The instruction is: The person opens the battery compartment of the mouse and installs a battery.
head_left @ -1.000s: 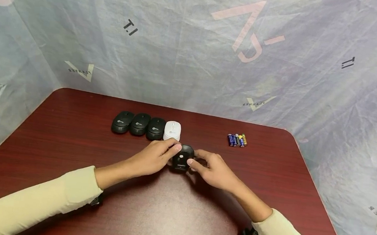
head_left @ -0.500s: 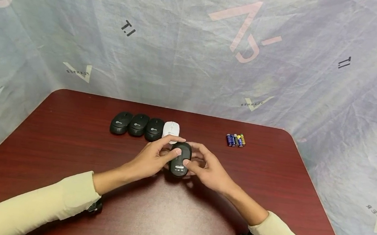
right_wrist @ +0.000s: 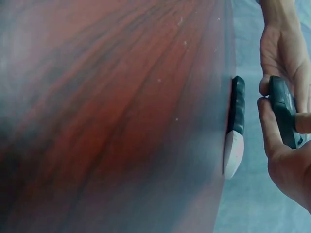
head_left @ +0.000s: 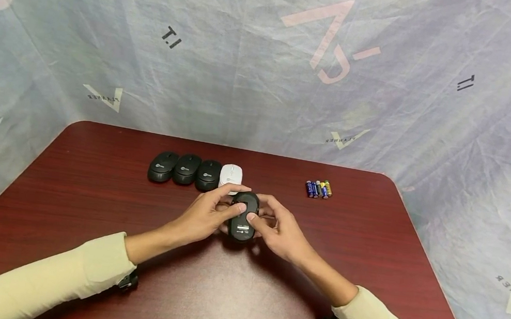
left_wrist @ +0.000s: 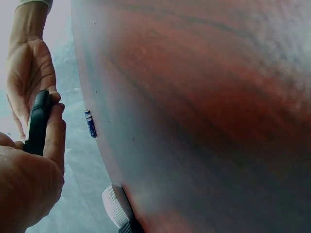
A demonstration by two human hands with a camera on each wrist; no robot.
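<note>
Both hands hold one black computer mouse (head_left: 242, 227) above the middle of the table, its labelled underside turned up toward the head camera. My left hand (head_left: 203, 215) grips its left side, the thumb lying on the underside and the index finger reaching along the far end. From the right, my right hand (head_left: 286, 234) grips it too, with its thumb pressed on the underside close to the left thumb. The right wrist view shows the mouse (right_wrist: 282, 110) edge-on between the fingers. The fingers beneath it are mostly hidden in the head view.
Behind the hands stands a row of mice: a white mouse (head_left: 231, 173) at the right end, then a black mouse (head_left: 208, 176) and two more black ones. Several batteries (head_left: 319, 189) lie at the back right. A printed cloth (head_left: 245, 75) hangs behind the table (head_left: 203, 299).
The mouse has tipped so its whole underside and label face up, and it sits slightly nearer the person. Both thumbs have shifted on it. The row of mice and the batteries stay put.
</note>
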